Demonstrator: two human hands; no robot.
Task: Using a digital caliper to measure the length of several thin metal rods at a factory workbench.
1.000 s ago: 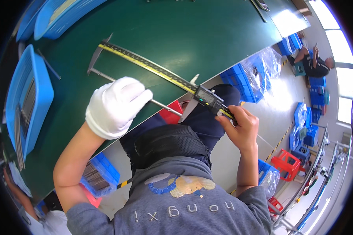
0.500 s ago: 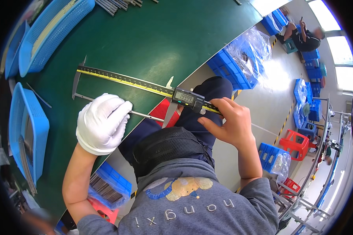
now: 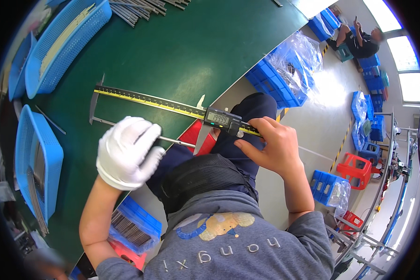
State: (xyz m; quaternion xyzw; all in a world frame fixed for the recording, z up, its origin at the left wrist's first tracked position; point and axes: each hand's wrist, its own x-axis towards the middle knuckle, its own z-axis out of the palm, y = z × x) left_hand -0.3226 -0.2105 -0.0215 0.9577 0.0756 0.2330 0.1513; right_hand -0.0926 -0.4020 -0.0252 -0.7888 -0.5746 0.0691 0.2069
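Rod [image 3: 177,141]: spanned between jaws of caliper [image 3: 221,119], across edge of worktop [image 3: 172,51] | left gloved grip [image 3: 130,151]: half-curled over rod, closure partly hidden | right grip [image 3: 281,142]: closed on beam end | probably stiff, light, slick; best held mid-shaft

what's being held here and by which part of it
The right hand holds the caliper by the beam end beyond its display. The gloved left hand covers the metal rod's middle, hiding whether it grips.
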